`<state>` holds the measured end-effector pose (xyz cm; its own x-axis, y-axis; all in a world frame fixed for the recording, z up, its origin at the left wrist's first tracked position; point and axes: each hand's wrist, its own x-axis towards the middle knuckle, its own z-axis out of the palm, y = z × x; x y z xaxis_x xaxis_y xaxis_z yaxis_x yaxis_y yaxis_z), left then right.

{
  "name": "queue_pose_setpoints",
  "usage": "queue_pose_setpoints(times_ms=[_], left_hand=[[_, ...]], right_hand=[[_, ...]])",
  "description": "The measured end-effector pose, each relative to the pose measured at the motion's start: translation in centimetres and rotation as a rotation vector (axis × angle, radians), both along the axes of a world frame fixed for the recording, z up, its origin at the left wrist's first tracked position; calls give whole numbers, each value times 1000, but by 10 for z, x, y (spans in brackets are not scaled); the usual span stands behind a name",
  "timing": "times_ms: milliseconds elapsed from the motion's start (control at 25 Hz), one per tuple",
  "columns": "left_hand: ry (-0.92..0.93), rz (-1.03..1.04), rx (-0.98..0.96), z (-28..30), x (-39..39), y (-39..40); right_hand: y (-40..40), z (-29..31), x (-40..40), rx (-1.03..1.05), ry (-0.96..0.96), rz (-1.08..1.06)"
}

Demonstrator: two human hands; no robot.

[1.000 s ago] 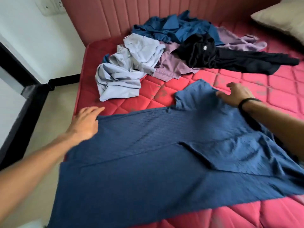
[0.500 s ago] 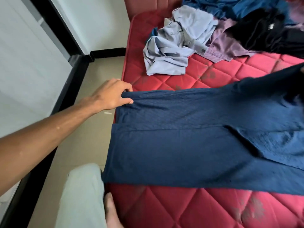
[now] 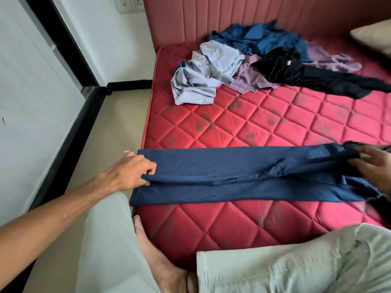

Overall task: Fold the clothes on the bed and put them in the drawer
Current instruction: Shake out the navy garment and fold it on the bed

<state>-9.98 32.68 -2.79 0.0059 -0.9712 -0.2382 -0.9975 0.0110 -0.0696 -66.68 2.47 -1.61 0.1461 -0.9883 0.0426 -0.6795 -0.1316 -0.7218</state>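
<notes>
- Since a second ago the dark blue garment (image 3: pixel 243 176) has gone from a wide spread sheet to a long narrow band, folded lengthwise across the near part of the bed (image 3: pixel 264 127); the view has also swung back to take in the headboard.
- The left hand (image 3: pixel 129 172) sits at the band's left end, at the mattress edge, its fingers curled and pinching the folded edge, probably to keep the layers lined up.
- The right hand (image 3: pixel 374 166) is at the band's right end, partly cut off by the frame and blurred; its fingers look spread over bunched cloth, but I cannot tell whether that grip is closed on the fabric or only resting on it.
- Holding both ends keeps the strip taut and flat, which suits a next fold end to end.
- The pile of unfolded clothes (image 3: pixel 254 66) lies at the far side near the headboard (image 3: pixel 232 17), well apart from the band: a pale blue shirt (image 3: pixel 198 81), mauve, black and blue pieces.
- A pillow (image 3: pixel 374 37) shows at the far right.
- No drawer is in view, so most of the task seems left.
</notes>
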Motion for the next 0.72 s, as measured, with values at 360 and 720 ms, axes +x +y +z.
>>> queue_pose_setpoints(times_ms=[360,720], left_hand=[[844,290,-137,17,-212,-130],[1225,585,-134,-31,-320,-206]], right_hand=[[10,-13,-1,26,103,165],[20,-28,-19,15,117,56]])
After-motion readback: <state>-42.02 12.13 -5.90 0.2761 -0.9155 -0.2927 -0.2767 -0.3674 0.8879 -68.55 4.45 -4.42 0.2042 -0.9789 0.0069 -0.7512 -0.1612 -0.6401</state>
